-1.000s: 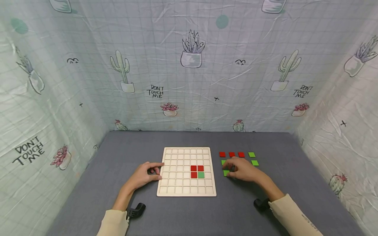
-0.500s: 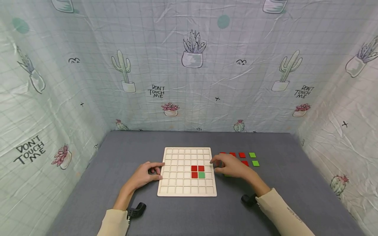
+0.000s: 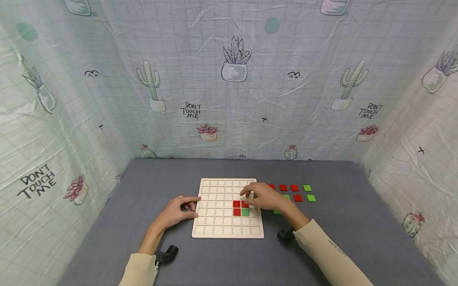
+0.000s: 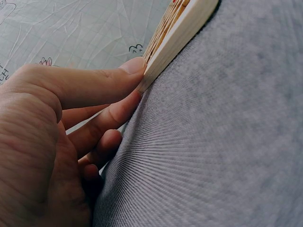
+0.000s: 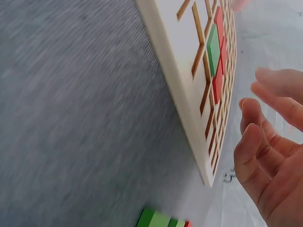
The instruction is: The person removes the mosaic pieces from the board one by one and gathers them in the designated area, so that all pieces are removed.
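Observation:
A pale wooden grid board [image 3: 212, 226] lies flat on the grey table. Several tiles form a square block on its right part: red ones [image 3: 236, 203] and one green [image 3: 245, 212]. My left hand [image 3: 175, 212] is at the board's left edge, touching it with the tips of the thumb and index finger. In the left wrist view the thumb [image 4: 104, 87] presses the wooden rim. Over the board's right side hovers my right hand [image 3: 264, 196], fingers bent and pointing left. No tile shows in its fingers in the right wrist view; whether it pinches one cannot be told.
Loose red tiles [image 3: 294, 188] and green tiles [image 3: 307, 188] lie in rows right of the board, partly hidden by my right wrist. A patterned cloth [image 3: 229, 99] hangs behind the table. Each wrist wears a black device [image 3: 167, 254].
My right hand has moved left, from over the loose tiles to above the board's right side. The left hand stays on the board's edge; the tile block looks the same.

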Demonstrator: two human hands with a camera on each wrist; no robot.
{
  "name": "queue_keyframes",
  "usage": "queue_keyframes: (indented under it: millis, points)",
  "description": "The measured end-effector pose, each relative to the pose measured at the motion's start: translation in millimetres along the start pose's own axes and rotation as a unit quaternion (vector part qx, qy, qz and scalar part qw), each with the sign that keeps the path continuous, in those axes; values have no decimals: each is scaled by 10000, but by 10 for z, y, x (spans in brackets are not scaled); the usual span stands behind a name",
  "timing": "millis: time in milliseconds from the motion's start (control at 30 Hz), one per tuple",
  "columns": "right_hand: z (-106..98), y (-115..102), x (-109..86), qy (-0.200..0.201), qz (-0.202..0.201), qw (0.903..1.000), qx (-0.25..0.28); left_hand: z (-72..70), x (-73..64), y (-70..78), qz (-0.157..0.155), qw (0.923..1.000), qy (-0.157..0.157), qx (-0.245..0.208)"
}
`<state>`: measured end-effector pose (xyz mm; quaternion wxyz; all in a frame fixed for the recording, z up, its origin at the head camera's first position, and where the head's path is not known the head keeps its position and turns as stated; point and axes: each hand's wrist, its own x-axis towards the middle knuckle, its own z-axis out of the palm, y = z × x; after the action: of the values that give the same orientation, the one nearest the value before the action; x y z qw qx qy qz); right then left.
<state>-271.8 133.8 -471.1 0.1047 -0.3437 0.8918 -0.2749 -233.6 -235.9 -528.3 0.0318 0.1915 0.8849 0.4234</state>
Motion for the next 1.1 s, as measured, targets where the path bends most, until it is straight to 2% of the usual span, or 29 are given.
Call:
queue_keyframes:
  millis: [233, 600, 1100]
  points:
    - [93, -54, 152, -85, -120, 9997, -211, 12, 14, -9, -70, 10000, 2, 28]
    - [167, -109, 263, -205, -289, 9976, -596, 7, 5, -23, -64, 10000, 19, -32]
    - [216, -136, 304, -123, 52, 9973, -716, 16, 5, -13, -28, 10000, 38, 2]
